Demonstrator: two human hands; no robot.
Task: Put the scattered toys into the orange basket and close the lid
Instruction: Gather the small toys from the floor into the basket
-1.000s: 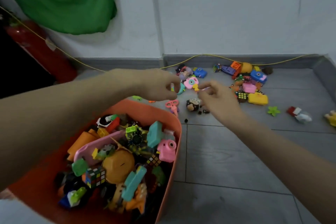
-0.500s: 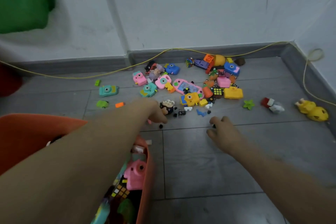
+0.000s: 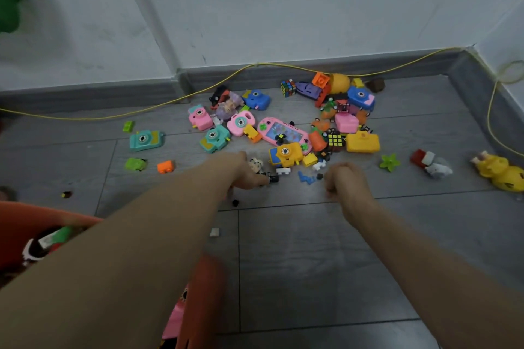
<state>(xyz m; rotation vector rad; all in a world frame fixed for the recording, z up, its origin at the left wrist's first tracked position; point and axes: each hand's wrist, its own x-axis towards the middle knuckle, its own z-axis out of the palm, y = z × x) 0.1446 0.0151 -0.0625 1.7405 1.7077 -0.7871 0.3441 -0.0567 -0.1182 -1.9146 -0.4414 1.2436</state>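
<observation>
Both arms reach over the floor (image 3: 312, 263) toward the toy pile by the far wall. Half a second ago the left hand (image 3: 243, 171) hovered just short of the small figure (image 3: 256, 164); now it is down beside it, fingertips touching a tiny black piece (image 3: 273, 178), though whether they pinch it cannot be told. The right hand (image 3: 344, 181), which lay lower on the tiles with knuckles up, has come forward to the pile's near edge and is clenched into a fist; anything inside it is hidden. A blue piece (image 3: 306, 177) lies between the hands. The yellow camera (image 3: 285, 153) and pink game console (image 3: 283, 133) sit unmoved just beyond. The basket (image 3: 204, 292) stays at the floor's near left corner under the left forearm, with toys inside and no lid on it.
</observation>
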